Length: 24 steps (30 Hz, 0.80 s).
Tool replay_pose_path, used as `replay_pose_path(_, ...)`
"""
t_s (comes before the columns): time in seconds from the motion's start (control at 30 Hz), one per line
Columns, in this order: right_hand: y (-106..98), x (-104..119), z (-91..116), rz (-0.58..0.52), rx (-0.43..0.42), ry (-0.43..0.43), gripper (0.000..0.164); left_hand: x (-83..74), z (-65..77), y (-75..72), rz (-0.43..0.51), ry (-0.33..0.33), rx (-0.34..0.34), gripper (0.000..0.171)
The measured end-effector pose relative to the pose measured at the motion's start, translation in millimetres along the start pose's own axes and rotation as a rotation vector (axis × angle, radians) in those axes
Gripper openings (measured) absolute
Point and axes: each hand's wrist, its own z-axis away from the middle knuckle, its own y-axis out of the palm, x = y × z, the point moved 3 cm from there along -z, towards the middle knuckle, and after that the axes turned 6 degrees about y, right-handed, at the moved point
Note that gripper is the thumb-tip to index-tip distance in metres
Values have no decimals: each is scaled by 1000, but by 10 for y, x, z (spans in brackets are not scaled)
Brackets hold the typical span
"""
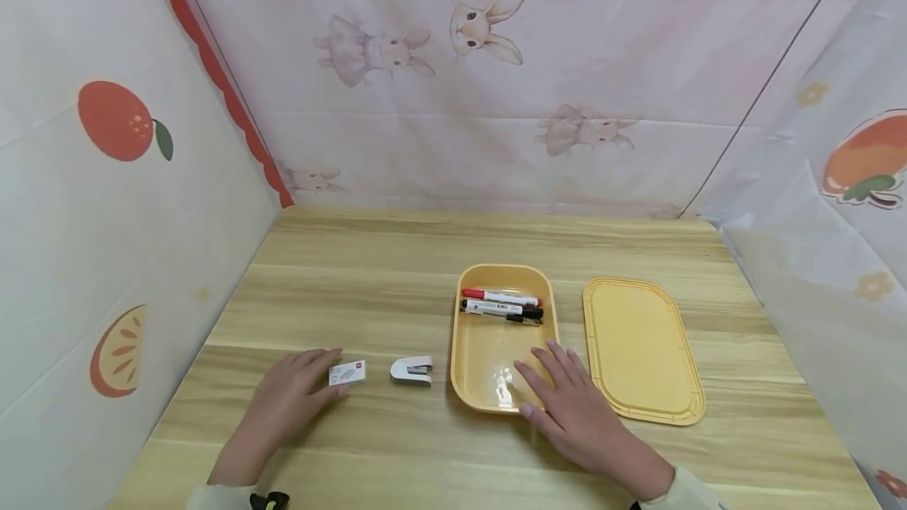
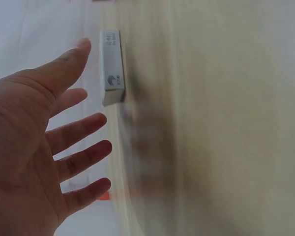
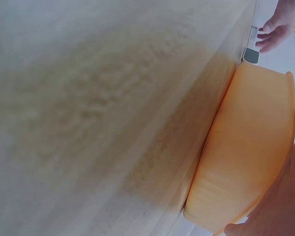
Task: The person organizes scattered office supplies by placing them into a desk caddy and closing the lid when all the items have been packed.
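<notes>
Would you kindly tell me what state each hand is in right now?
Left hand: open, beside the box.
Right hand: open, partly over the bin.

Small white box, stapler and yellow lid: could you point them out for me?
Small white box (image 1: 347,373): head view, on its printed top face.
Stapler (image 1: 406,370): head view, on its white body.
Yellow lid (image 1: 643,350): head view, middle of its flat panel.

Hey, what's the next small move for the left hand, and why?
Probably have the left hand gently close on the small white box: the left wrist view shows its fingers spread rather than gripping, and the head view shows the box right at the fingertips. The yellow bin, holding markers, seems to have room for it.
</notes>
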Motion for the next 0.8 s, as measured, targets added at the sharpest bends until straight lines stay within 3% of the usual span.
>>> replay_pose_path(0.3,-26,24,-9,-12,11,11,56,47,107,45,-33,16,-49,49)
replay_pose_path(0.8,1,-9,0,-2,-7,6,55,60,67,105,-41,-26,-79,39)
